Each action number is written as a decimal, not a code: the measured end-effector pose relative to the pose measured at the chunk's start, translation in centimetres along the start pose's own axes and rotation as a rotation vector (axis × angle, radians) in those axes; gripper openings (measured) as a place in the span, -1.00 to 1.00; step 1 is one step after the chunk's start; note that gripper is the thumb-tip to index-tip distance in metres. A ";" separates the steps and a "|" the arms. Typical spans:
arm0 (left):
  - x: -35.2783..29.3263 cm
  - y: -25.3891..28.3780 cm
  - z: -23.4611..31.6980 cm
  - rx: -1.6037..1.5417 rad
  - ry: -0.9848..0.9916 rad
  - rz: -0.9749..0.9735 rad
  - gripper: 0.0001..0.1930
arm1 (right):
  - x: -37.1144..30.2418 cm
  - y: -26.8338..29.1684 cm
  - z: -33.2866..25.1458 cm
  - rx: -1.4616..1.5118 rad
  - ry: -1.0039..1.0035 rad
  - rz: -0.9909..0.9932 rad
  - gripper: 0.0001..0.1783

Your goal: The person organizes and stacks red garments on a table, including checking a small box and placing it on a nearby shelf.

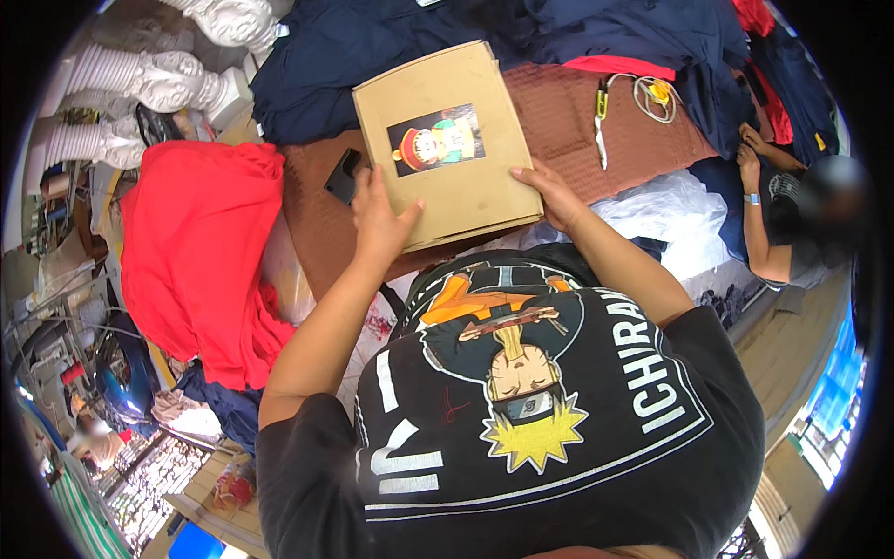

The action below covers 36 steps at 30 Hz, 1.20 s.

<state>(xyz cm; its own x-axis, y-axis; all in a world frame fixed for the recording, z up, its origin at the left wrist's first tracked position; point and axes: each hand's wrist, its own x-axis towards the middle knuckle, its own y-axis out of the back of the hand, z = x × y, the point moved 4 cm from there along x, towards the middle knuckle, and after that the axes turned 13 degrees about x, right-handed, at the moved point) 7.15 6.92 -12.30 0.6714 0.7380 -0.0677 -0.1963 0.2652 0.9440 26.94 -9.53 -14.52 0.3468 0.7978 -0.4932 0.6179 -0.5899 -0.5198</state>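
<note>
A brown cardboard box [438, 93] is held between my two hands, its lid flaps closed and slightly tilted. A small cartoon picture [436, 140] is stuck on its top face. My left hand [380, 219] grips the left side, with the thumb lying over the top. At the right edge, my right hand [551, 194] holds on, thumb on the lid and fingers mostly hidden beneath. Close to my left fingers lies a black rectangular object [344, 175], partly covered. Below the box is a brown textured surface [559, 116].
Red cloth [200, 252] is heaped at the left, dark blue fabric [615, 33] along the back. A green-handled cutter [602, 102] and a looped white cord [655, 101] lie right of the box. Clear plastic [652, 219] sits nearer. Another person's hands [750, 154] are at the right.
</note>
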 end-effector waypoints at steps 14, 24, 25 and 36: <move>-2.2 -1.6 1.1 -0.302 0.053 -0.020 -0.29 | 1.6 0.1 0.0 -0.958 0.354 0.073 0.02; -2.4 -0.9 1.0 -0.240 0.255 -0.215 -0.21 | 0.6 -1.3 0.3 -0.952 0.334 0.018 0.11; -2.2 -1.0 0.8 -0.234 0.262 -0.210 -0.22 | 0.4 -1.4 0.4 -0.990 0.316 0.015 0.09; 0.4 -1.1 -2.1 -0.623 0.485 -0.230 -0.42 | 1.4 -1.7 -0.6 -0.755 0.215 0.029 0.08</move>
<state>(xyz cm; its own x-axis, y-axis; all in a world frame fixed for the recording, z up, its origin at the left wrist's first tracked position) 6.11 8.23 -14.02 0.3879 0.7713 -0.5046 -0.5482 0.6331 0.5464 26.83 -7.36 -13.93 0.4509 0.8356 -0.3136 0.8925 -0.4275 0.1441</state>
